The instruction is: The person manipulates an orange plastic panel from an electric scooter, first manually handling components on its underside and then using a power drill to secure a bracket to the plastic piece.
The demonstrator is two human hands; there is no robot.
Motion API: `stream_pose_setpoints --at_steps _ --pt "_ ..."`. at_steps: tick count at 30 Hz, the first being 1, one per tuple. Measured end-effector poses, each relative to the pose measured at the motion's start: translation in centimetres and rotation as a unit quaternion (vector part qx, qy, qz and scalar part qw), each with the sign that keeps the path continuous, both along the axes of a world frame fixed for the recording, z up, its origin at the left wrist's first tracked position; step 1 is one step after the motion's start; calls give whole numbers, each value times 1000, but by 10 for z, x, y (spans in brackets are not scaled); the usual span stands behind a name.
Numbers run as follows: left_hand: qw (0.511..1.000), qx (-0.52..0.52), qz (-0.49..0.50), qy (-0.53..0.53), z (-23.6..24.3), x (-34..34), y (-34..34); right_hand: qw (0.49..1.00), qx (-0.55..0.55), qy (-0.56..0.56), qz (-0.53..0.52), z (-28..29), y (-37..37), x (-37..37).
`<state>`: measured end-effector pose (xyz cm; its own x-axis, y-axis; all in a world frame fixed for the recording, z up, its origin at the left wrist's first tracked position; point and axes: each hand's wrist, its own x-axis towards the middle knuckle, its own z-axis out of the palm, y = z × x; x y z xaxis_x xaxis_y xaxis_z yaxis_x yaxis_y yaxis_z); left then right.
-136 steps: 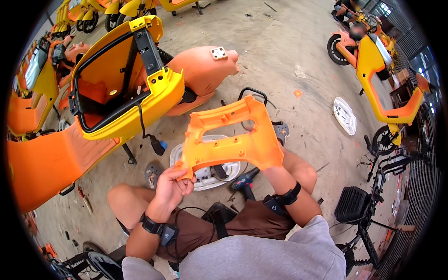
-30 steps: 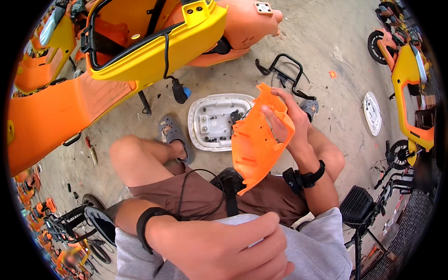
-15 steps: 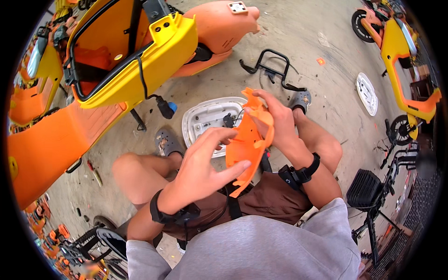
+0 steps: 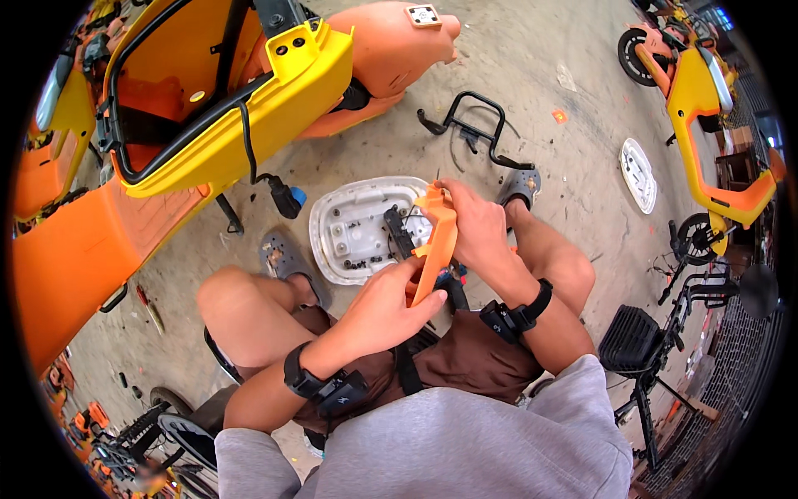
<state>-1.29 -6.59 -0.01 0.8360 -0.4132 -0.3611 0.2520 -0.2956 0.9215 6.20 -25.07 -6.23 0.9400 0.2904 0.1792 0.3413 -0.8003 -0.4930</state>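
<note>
An orange plastic panel is held edge-up in front of me between both hands. My left hand is closed on its lower end, with the thumb along the near side. Around the upper end wraps my right hand, its fingers partly hidden behind the panel. Just beyond, a white plastic shell lies open side up on the floor. Several small dark screws and a black part with a thin wire sit in it. Below the panel, a dark object with blue and red bits is partly hidden.
A yellow and orange scooter stands at the left, a black-ended cable hanging from it. Beyond the shell lies a black tubular frame. Another white shell and a bicycle with a black basket are right. A screwdriver-like tool lies left.
The panel has turned from its broad face to a narrow edge and come down slightly. My left hand, spread before, now grips its lower end. More of the white shell shows.
</note>
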Motion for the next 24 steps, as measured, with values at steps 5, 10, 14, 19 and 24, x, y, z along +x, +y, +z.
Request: stream_pose_setpoints --at_steps 5,10,14,19,24 --pt "997 -27 -23 74 -7 3 5 1000 -10 -16 9 -7 5 -1" --pt "994 -73 5 76 -20 -3 6 1000 -2 -14 10 -5 10 -2" --pt "993 -56 -44 98 -21 10 8 999 6 -39 23 -3 12 -2" --pt "984 -118 31 132 -25 5 6 999 3 -43 10 -2 10 0" --pt "971 -188 10 145 -28 8 13 1000 -25 -14 5 3 10 -3"
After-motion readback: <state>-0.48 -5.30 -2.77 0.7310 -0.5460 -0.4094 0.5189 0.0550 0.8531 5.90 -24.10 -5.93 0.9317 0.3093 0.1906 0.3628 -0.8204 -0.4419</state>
